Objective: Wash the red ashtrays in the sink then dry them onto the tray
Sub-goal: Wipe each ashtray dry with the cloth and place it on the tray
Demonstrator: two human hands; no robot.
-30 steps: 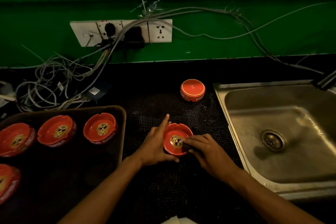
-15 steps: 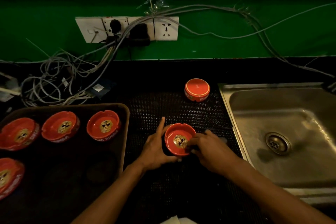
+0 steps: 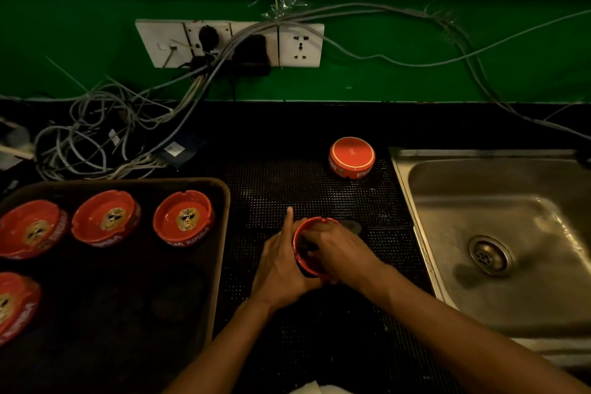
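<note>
- Fingers of my left hand (image 3: 281, 262) curled round the near-left side of the red ashtray (image 3: 303, 243) with the forefinger pointing up past its rim; my right hand (image 3: 339, 253) lay over the bowl, fingers bent down into it, and I could not tell whether they held a cloth.
- That ashtray sat tilted on the black dotted mat (image 3: 307, 195), between the tray (image 3: 220, 233) and the sink (image 3: 415, 195), touching neither.
- By my reckoning the job was more than half done: four ashtrays already lay face up on the tray, three in a row (image 3: 184, 217) and one at the near left edge (image 3: 12, 307).
- Left to do, as I judged it: finish wiping the one in hand, set it on the tray, then deal with the upturned ashtray (image 3: 351, 157) waiting further back on the mat.
- Behind the tray sprawled a tangle of cables (image 3: 96, 134) running up to the wall sockets (image 3: 230, 41) on the green wall; close to the wet work, so worth keeping drips away.
- Nothing stood between my hands and the tray's bare part.
</note>
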